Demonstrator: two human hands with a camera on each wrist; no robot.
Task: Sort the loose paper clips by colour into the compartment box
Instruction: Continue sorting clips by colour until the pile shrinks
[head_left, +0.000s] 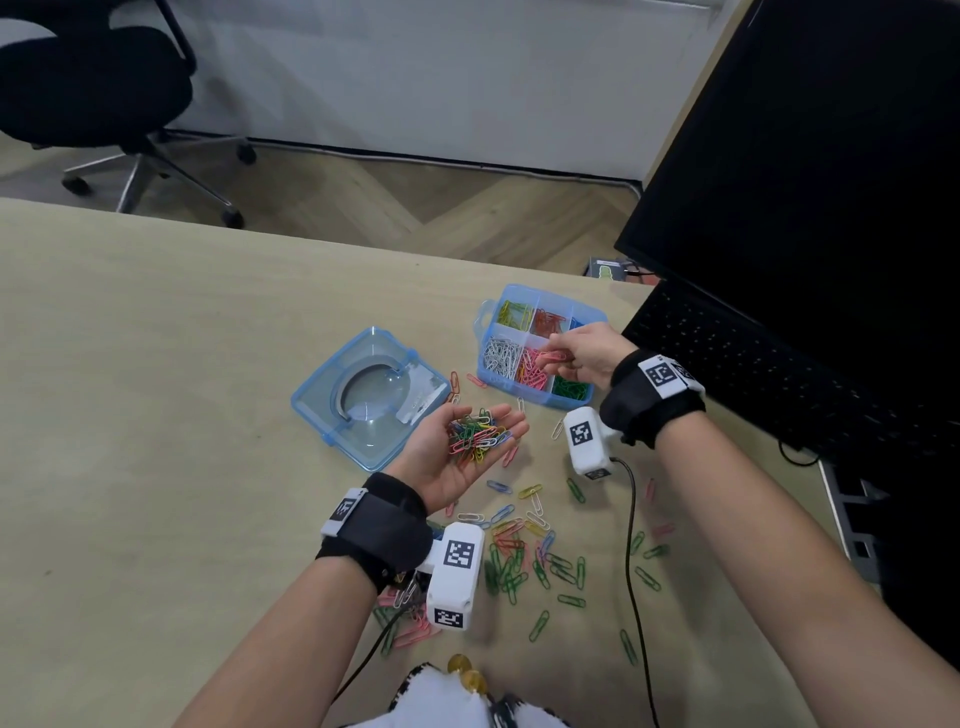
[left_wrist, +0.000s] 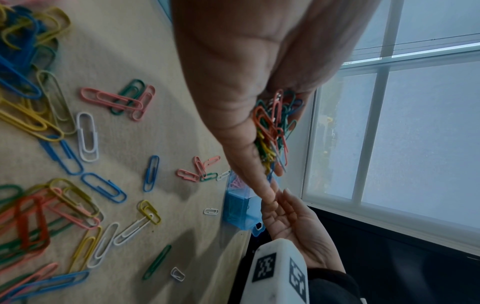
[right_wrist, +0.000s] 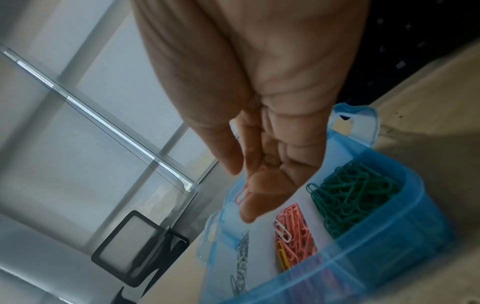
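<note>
1. Left hand (head_left: 457, 457) lies palm-up, fingers relaxed, cradling mixed clips (head_left: 478, 431).
2. Right hand (head_left: 587, 358) pinches a pink clip (head_left: 551, 356) above the compartment box (head_left: 584, 317).
3. Loose clips (head_left: 535, 551) lie between both wrists.

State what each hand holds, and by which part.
Right hand pinches a pink clip by one end; left hand cradles mixed clips on its open palm.
</note>
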